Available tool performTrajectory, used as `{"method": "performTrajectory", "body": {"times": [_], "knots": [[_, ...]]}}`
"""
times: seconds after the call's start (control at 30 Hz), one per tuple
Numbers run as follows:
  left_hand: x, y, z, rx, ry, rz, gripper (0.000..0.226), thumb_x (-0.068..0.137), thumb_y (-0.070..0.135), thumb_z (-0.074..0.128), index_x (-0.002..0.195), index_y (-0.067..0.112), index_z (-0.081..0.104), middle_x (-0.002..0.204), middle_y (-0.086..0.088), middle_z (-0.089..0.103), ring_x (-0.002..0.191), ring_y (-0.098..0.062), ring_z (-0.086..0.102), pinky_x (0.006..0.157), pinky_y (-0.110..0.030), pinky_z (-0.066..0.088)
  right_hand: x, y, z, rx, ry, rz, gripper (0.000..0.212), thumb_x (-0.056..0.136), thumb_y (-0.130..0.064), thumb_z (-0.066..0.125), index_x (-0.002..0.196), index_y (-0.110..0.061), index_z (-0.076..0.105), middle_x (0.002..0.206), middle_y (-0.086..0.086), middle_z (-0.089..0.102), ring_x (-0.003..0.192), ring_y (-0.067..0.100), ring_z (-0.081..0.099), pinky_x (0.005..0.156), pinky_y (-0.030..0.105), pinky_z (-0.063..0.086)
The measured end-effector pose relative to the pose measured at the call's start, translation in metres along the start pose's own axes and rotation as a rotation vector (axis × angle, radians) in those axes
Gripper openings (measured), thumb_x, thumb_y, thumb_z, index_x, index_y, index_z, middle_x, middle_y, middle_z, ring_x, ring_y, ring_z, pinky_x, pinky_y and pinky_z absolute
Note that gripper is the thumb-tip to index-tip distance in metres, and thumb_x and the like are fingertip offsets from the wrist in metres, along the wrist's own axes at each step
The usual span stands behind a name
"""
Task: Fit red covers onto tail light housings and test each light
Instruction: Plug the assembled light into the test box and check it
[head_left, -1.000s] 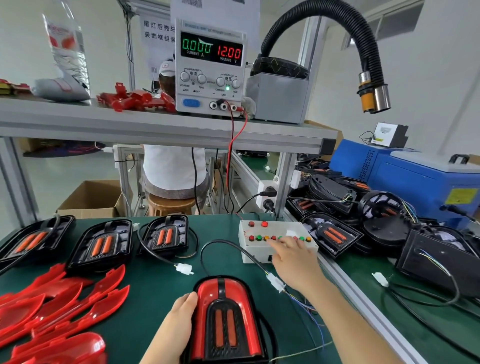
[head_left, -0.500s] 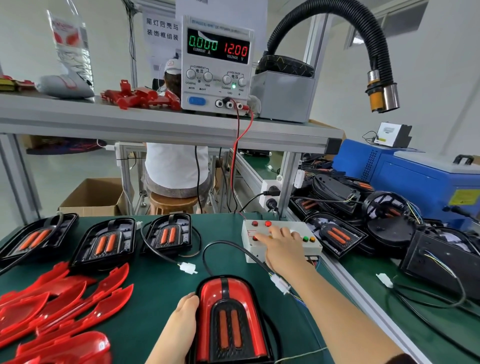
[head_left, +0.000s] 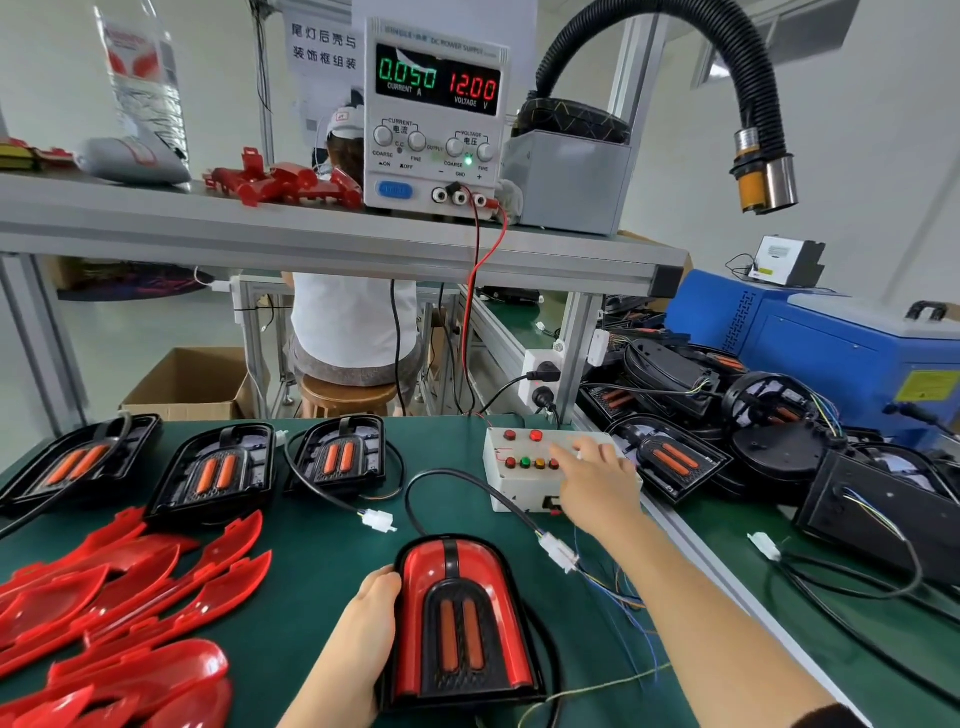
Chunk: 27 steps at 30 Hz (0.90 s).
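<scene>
A tail light with its red cover fitted (head_left: 460, 621) lies on the green mat in front of me. My left hand (head_left: 363, 631) rests against its left edge, fingers relaxed. Its black cable runs to a white connector (head_left: 558, 552). My right hand (head_left: 597, 480) reaches over the white button box (head_left: 511, 480), a fingertip pressing a button in the lower row. The power supply (head_left: 436, 117) on the shelf reads 0.050 A and 12.00 V. Three uncovered black housings (head_left: 213, 473) stand in a row at the back left. Loose red covers (head_left: 111, 608) are piled at the left.
A heap of black housings (head_left: 769, 447) with wires fills the right side beside a blue machine (head_left: 831, 348). A black extraction hose (head_left: 748, 104) hangs above. Red parts (head_left: 280, 184) lie on the shelf. Another person sits on a stool (head_left: 348, 395) behind the bench.
My right hand has shifted along the button box and presses a button. The current reading rose from 0.000 to 0.050 A. My left hand stays at the light.
</scene>
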<state>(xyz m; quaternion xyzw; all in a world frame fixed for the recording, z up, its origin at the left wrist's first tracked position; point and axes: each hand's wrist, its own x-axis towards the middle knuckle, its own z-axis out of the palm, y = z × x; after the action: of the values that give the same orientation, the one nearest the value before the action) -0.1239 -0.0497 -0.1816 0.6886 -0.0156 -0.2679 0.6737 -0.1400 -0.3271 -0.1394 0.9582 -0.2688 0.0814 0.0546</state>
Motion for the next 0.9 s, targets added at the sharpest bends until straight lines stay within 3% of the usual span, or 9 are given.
{"method": "performTrajectory", "body": {"times": [0.2,0.33,0.67,0.9], "knots": [[-0.006,0.001,-0.001,-0.019,-0.020,-0.090,0.032,0.098,0.032,0.034,0.114,0.020,0.059,0.098,-0.016,0.069,0.085,-0.032,0.069,0.061,-0.034,0.055,-0.008,0.014,0.008,-0.012,-0.007,0.023,0.062,0.092,-0.014,0.039,0.146,-0.041,0.028,0.139,-0.003,0.036,0.127,0.023,0.031,0.104,0.039,0.027],[-0.009,0.004,0.000,-0.020,-0.031,-0.107,0.037,0.098,0.034,0.032,0.126,0.019,0.053,0.104,-0.017,0.067,0.090,-0.034,0.068,0.064,-0.037,0.056,-0.011,0.013,0.009,-0.066,0.026,-0.002,0.066,0.088,-0.009,0.040,0.145,-0.041,0.029,0.136,-0.002,0.039,0.123,0.023,0.033,0.101,0.039,0.029],[-0.012,0.007,0.001,-0.033,-0.023,-0.097,0.035,0.099,0.032,0.031,0.123,0.020,0.053,0.101,-0.018,0.067,0.086,-0.034,0.069,0.062,-0.037,0.057,-0.004,0.008,0.006,-0.192,0.082,-0.060,0.061,0.089,-0.014,0.045,0.144,-0.036,0.032,0.135,0.001,0.042,0.123,0.025,0.034,0.100,0.043,0.027],[-0.015,0.008,0.001,-0.026,-0.022,-0.080,0.035,0.099,0.029,0.034,0.129,0.023,0.051,0.111,-0.017,0.066,0.098,-0.036,0.066,0.083,-0.048,0.057,0.001,-0.003,0.014,-0.122,0.042,-0.073,0.069,0.086,-0.014,0.045,0.146,-0.044,0.027,0.133,-0.001,0.039,0.117,0.025,0.035,0.094,0.041,0.028]]}}
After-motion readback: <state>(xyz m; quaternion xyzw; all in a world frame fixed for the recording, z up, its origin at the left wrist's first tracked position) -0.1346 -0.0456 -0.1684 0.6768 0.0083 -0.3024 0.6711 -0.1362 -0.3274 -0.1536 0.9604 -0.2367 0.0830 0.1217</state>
